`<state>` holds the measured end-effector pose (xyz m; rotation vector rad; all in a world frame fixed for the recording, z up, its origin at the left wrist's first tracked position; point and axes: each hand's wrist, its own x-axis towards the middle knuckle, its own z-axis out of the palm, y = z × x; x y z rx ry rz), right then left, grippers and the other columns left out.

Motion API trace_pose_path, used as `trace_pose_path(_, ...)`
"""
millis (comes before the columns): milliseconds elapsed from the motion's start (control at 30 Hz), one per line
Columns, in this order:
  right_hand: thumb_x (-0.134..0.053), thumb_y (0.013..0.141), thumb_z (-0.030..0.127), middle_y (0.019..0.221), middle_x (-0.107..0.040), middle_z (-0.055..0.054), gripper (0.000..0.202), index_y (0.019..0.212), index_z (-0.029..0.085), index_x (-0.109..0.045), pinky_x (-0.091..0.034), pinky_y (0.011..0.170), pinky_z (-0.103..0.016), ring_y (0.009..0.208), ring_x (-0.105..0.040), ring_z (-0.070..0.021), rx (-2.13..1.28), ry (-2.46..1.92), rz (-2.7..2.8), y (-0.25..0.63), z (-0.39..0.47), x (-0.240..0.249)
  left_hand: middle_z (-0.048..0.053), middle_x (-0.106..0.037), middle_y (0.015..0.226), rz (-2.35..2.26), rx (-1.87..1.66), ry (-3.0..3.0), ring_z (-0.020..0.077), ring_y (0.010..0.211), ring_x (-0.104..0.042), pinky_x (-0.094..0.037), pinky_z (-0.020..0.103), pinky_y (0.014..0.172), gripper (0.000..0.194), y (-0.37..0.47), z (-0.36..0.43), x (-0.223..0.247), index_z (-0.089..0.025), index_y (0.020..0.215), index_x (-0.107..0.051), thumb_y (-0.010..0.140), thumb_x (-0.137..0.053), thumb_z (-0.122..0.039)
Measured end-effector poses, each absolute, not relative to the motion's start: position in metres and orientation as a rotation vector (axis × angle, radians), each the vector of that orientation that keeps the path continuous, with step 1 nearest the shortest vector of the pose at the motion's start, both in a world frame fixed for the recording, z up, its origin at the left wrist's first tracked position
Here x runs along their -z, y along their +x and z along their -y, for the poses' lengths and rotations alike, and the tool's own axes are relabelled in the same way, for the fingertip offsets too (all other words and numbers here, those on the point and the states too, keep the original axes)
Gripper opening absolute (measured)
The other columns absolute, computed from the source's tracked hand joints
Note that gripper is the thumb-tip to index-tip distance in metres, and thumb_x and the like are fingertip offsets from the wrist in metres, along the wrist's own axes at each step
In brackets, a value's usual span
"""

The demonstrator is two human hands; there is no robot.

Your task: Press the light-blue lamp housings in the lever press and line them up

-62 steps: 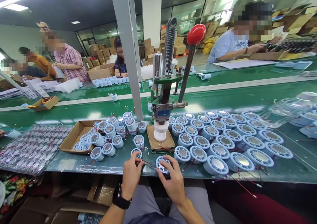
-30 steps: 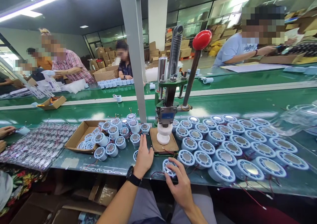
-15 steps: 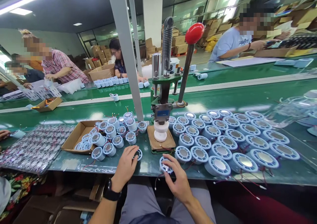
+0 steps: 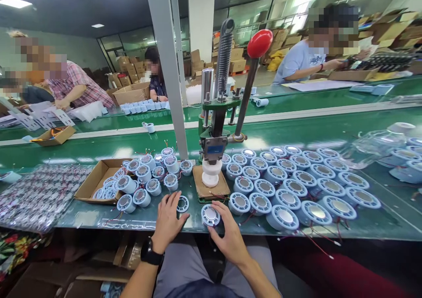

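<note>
My left hand (image 4: 169, 219) rests at the front of the green table, thumb apart from the fingers, beside a blue slotted ring (image 4: 182, 204) with a dark centre. My right hand (image 4: 227, 232) has its thumb and fingers around the right side of a round blue unit (image 4: 210, 215) with a silver disc on top. Behind them stands a hand press (image 4: 216, 146) with a red-knobbed lever and white round parts above a brown pad (image 4: 199, 178). Nothing shows within the left hand's fingers.
Rows of blue units (image 4: 285, 216) stand at right. At left are more blue units, a cardboard box (image 4: 94, 179) of rings and bagged parts (image 4: 42, 197). A grey post (image 4: 168, 69) rises behind. People work across the table.
The view has shifted slightly. My left hand has moved off the ring, its thumb spreading away, leaving the ring more exposed. My right fingers have drawn back from the top of the unit to its side.
</note>
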<state>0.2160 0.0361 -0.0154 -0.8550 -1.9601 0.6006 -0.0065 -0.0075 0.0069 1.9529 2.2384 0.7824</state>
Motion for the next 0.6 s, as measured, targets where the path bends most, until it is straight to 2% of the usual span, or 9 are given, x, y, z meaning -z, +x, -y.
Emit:
trace_pose_path(100, -0.061, 0.082, 0.02, 0.129, -0.058, -0.011, 0.049, 0.13, 0.019, -0.05, -0.053, 0.102, -0.037, 0.121, -0.059, -0.0219, -0.64, -0.916, 1.91, 0.211, -0.036, 0.016, 0.011, -0.065, 0.129, -2.221, -0.924, 1.826, 0.0303, 0.121, -0.056, -0.044, 0.051, 0.104, 0.047, 0.0, 0.005, -0.013, -0.02, 0.13, -0.058, 0.084, -0.064, -0.024)
trace_pose_path(267, -0.057, 0.08, 0.015, 0.127, -0.062, -0.012, 0.052, 0.132, 0.015, -0.052, -0.054, 0.101, -0.034, 0.116, -0.063, -0.0204, -0.732, -0.947, 1.837, 0.193, -0.038, 0.02, 0.009, -0.06, 0.137, -1.846, -0.999, 1.864, 0.0254, 0.122, -0.058, -0.047, 0.044, 0.106, 0.065, 0.036, 0.004, -0.038, -0.024, 0.144, -0.044, 0.082, -0.065, -0.022)
trace_pose_path(433, -0.056, 0.078, 0.013, 0.129, -0.061, -0.012, 0.058, 0.136, 0.015, -0.05, -0.055, 0.101, -0.034, 0.115, -0.064, -0.0204, -0.725, -0.941, 1.764, 0.188, -0.037, 0.027, 0.009, -0.06, 0.137, -1.826, -0.973, 1.886, 0.0284, 0.125, -0.055, -0.045, 0.05, 0.109, 0.067, 0.062, 0.0, -0.039, -0.022, 0.14, -0.049, 0.076, -0.065, -0.013)
trace_pose_path(600, -0.059, 0.079, 0.014, 0.129, -0.061, -0.013, 0.061, 0.139, 0.016, -0.048, -0.054, 0.103, -0.036, 0.117, -0.064, -0.0214, -0.679, -0.959, 1.738, 0.186, -0.035, 0.034, 0.008, -0.061, 0.135, -1.852, -1.081, 1.691, 0.0276, 0.126, -0.056, -0.044, 0.049, 0.11, 0.068, 0.061, 0.0, -0.031, -0.023, 0.138, -0.05, 0.073, -0.065, -0.011)
